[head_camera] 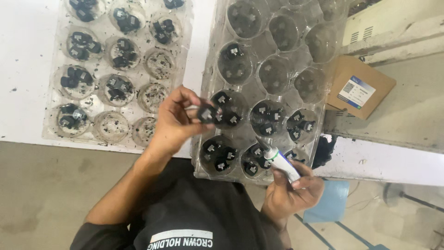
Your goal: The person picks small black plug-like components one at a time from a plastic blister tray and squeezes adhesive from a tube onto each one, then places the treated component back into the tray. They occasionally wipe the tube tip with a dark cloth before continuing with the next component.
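While the left hand (173,121) pinches a small black part (206,113) at mid-frame, the right hand (291,192) grips a white tube (280,159) at lower right.

At upper left a clear cup tray (55,125) on the white table (23,69) holds black parts in its left and middle cups. The pinched part hovers over the left edge of a second clear tray (208,83), whose lower cups are filled. The tube's nozzle points up-left over that tray's bottom row. At right lies a brown cardboard box (358,83).

A white table (27,69) fills the upper left, its edge meeting a grey concrete floor (46,194). Right of the table lies a cardboard box (363,85); below it, a blue stool (330,208).
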{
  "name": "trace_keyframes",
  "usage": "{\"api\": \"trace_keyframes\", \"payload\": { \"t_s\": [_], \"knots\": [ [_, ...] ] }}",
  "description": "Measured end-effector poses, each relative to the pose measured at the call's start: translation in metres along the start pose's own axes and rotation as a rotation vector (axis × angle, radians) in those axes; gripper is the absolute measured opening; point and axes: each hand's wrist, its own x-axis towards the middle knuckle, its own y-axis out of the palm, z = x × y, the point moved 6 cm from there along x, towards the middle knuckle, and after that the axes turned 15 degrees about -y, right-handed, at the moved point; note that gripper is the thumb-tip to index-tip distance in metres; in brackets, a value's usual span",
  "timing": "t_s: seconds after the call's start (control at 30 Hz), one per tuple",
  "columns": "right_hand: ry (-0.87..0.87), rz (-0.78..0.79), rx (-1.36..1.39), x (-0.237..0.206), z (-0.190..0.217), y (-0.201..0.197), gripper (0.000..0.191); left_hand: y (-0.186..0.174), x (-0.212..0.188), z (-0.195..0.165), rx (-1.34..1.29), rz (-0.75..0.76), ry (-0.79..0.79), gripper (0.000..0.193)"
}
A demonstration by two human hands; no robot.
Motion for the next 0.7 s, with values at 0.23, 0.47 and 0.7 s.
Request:
{"api": "trace_keyframes", "payload": {
  "t_s": [0.23,0.47,0.7],
  "knots": [
    [-0.338,0.226,-0.3,0.003,0.029,0.021,0.046,0.061,-0.031,-0.01,0.271,-0.088,-0.135,0.043],
    [-0.39,0.312,-0.332,0.014,0.039,0.033,0.045,0.068,-0.035,-0.014,0.328,-0.069,-0.014,0.044],
    [-0.397,0.407,-0.416,0.02,0.043,0.044,0.043,0.068,-0.034,-0.012,0.345,-0.072,-0.047,0.051]
  ]
}}
